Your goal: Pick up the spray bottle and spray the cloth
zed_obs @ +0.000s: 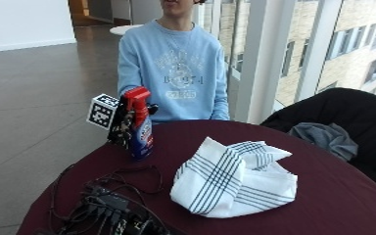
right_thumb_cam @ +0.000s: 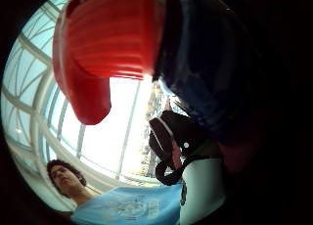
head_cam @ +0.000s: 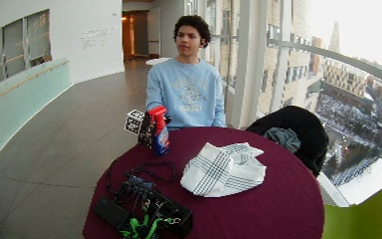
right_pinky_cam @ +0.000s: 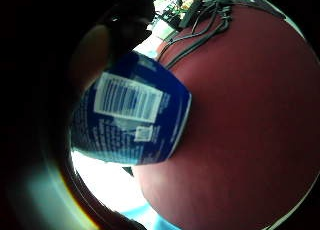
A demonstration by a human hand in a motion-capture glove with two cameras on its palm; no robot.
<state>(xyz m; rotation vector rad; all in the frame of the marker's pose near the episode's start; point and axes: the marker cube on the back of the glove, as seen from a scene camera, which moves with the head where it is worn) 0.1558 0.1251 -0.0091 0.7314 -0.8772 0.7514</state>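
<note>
Right hand (zed_obs: 121, 126) gripped spray bottle (zed_obs: 140, 128), prob. upright near table (zed_obs: 344, 196) edge; risk: nozzle aimed off cloth (zed_obs: 233, 178), spray misses.

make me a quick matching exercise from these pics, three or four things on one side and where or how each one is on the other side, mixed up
Things:
1. spray bottle
2. cloth
3. cables
4. right hand

States:
a. crumpled in a heap mid-table
b. upright near the table edge, red top
c. wrapped around the bottle
d. tangled at the near edge of the table

Pairs: 1-b, 2-a, 3-d, 4-c
</note>
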